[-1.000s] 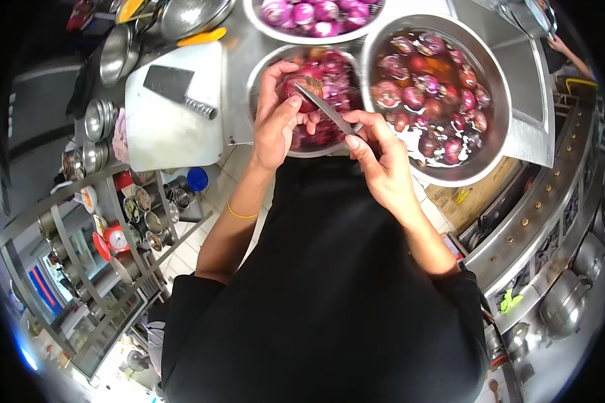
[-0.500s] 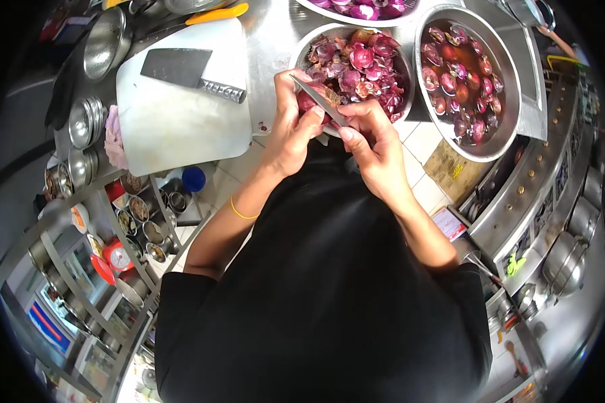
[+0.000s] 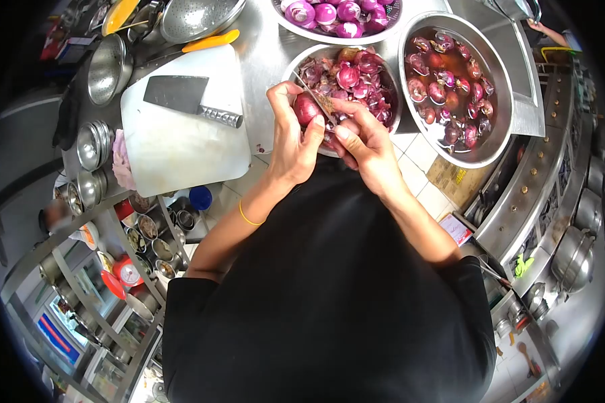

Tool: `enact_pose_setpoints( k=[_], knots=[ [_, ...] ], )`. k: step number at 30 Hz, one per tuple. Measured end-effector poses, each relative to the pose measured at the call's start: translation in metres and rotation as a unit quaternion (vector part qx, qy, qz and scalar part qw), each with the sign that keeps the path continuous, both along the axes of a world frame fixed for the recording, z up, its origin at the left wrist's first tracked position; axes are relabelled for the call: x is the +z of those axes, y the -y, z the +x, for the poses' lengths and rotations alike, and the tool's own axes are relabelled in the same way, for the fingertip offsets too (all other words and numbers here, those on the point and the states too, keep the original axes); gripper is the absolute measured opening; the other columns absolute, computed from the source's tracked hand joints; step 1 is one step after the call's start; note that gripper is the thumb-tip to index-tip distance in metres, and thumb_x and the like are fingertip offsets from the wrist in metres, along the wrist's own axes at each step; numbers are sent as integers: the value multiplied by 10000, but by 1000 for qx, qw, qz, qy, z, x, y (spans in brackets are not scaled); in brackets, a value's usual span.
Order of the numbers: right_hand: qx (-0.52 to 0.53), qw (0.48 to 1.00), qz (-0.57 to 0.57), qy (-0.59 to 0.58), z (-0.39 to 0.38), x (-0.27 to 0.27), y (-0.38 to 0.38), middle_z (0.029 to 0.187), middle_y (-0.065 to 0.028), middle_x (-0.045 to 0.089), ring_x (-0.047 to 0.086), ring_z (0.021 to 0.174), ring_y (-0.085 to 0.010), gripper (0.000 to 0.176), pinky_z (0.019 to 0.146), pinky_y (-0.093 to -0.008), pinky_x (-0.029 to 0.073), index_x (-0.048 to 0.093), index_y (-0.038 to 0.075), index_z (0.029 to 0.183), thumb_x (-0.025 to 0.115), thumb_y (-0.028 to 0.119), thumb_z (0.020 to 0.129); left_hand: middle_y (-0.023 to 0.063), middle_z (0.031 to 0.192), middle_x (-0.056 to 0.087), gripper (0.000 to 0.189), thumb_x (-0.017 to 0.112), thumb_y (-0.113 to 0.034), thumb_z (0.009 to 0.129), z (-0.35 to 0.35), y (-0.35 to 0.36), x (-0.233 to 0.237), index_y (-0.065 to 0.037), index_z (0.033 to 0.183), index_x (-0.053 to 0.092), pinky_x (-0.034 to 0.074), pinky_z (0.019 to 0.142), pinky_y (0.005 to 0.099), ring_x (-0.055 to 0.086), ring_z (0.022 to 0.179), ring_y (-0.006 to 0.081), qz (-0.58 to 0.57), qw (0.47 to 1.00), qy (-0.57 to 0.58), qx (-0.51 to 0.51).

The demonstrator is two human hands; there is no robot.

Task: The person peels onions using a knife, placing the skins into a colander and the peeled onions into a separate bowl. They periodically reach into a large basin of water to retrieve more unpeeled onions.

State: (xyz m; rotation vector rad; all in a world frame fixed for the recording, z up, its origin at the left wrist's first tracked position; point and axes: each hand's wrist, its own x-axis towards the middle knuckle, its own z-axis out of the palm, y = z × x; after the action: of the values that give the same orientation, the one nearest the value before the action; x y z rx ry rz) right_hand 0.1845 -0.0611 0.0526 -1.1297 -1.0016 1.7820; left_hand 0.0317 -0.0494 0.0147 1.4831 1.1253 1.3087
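Observation:
My left hand (image 3: 292, 144) is closed around a red onion (image 3: 306, 108), with the thumb on its near side. In my right hand (image 3: 368, 142) is a small knife (image 3: 314, 95), its blade lying along the onion and its handle hidden by the fingers. A bit of brown skin shows beside the blade. Both hands are over the near side of a metal bowl (image 3: 395, 115) filled with red onion peelings (image 3: 348, 76).
On the right, a metal basin (image 3: 507, 121) holds unpeeled onions in brownish water. Peeled purple onions (image 3: 348, 11) fill a colander at the back. To the left, a cleaver (image 3: 175, 91) lies on a white cutting board (image 3: 181, 151). Another person's hand (image 3: 536, 25) shows at far right.
The camera view has tilted, showing more of the peeled onions at the back. The knife blade has turned steeper against the onion, and more of the onion shows in my left hand.

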Motion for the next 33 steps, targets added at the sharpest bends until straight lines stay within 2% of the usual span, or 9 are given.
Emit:
enact_pose_setpoints(
  k=[2, 5, 11, 13, 17, 21, 25, 30, 33],
  knots=[
    [5, 1000, 12, -16, 6, -3, -5, 704, 30, 459, 432, 652, -58, 337, 600, -207, 363, 481, -7, 1242, 550, 53, 918, 94, 1011, 403, 401, 515, -184, 871, 8, -6, 4, -54, 1175, 289, 442, 691, 231, 451, 863, 96, 24, 999, -25, 29],
    [54, 998, 39, -11, 26, -3, -22, 721, 32, 458, 429, 673, -52, 334, 607, -200, 357, 487, -1, 1245, 549, 49, 921, 35, 852, 435, 255, 453, -116, 898, 1, -14, 23, -117, 1115, 318, 325, 456, 166, 395, 582, 36, -277, 873, 391, -93],
    [97, 994, 3, -52, 55, -2, -46, 664, 48, 453, 400, 579, -36, 293, 501, -186, 303, 510, 31, 1230, 528, 79, 942, 81, 893, 448, 310, 485, -179, 893, 42, -21, 30, -77, 1141, 330, 409, 562, 232, 456, 643, 109, -185, 964, 189, 5],
    [71, 996, 5, -61, 56, -6, -47, 636, 51, 445, 376, 532, -30, 285, 467, -189, 281, 513, 34, 1225, 529, 102, 949, 83, 1014, 423, 403, 484, -204, 917, 49, -28, 16, -45, 1222, 276, 418, 749, 284, 460, 849, 135, 98, 973, -193, 84],
    [70, 995, -26, -68, 68, -14, -56, 649, 39, 452, 400, 569, -33, 265, 495, -188, 305, 519, 29, 1200, 536, 103, 946, 105, 1031, 417, 451, 517, -246, 911, 62, -29, 7, -24, 1219, 275, 420, 779, 281, 461, 878, 141, 25, 987, -136, 86],
    [113, 991, 50, -46, 73, -19, -65, 657, 29, 452, 425, 626, -44, 229, 557, -194, 337, 518, 17, 1158, 541, 86, 941, 88, 996, 433, 418, 523, -222, 894, 53, -30, 28, -39, 1191, 293, 414, 698, 211, 451, 827, 89, -271, 931, 242, -25],
    [89, 990, -2, -110, 70, -23, -64, 668, 5, 481, 404, 550, -56, 196, 486, -205, 315, 520, 27, 1140, 501, 104, 961, 194, 1114, 390, 434, 534, -166, 863, 69, -30, 19, 14, 1172, 288, 353, 925, 408, 446, 1021, 270, 1, 991, -110, 70],
    [85, 909, -205, -353, 74, -16, -68, 706, -66, 529, 382, 484, -72, 233, 436, -187, 286, 513, 68, 1185, 466, 176, 983, 105, 936, 529, 348, 531, -163, 888, 55, -35, 18, -78, 1165, 337, 414, 526, 273, 506, 628, 141, -189, 908, 370, -47],
    [89, 917, -191, -338, 68, -1, -70, 708, -63, 532, 384, 480, -78, 280, 442, -175, 286, 487, 74, 1247, 462, 164, 984, 116, 979, 536, 412, 545, -196, 898, 50, -38, 34, -54, 1238, 359, 458, 580, 290, 546, 689, 166, -217, 877, 424, -61]
  ],
)
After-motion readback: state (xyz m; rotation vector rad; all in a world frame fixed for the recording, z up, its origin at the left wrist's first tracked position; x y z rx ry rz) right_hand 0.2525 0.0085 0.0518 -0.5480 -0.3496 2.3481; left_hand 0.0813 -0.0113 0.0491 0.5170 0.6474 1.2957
